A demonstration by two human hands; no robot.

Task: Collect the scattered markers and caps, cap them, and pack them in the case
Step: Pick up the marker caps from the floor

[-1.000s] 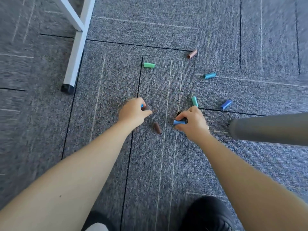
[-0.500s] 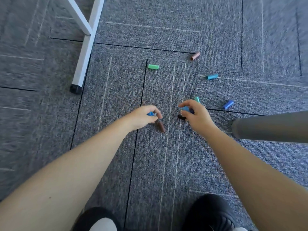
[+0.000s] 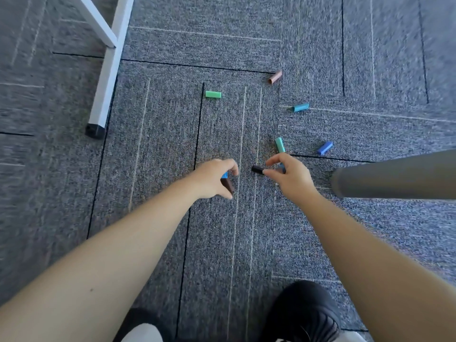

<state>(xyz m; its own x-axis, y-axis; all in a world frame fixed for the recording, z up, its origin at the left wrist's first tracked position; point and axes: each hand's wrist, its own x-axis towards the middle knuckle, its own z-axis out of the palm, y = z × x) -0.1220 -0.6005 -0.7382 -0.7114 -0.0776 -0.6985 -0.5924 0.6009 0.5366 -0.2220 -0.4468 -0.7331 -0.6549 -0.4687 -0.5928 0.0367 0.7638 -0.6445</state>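
Left grip (image 3: pixel 214 177) curls around a blue cap (image 3: pixel 224 175), thumb by a brown cap (image 3: pixel 229 185); right grip (image 3: pixel 287 175) pinches a black cap (image 3: pixel 257 169), both arms reaching down to the carpet (image 3: pixel 160 144).

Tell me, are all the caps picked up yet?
Not yet. The left hand holds a blue cap and reaches for a brown cap. The right hand pinches a black cap. Five caps lie loose on the carpet, like the green cap. No case or markers show.
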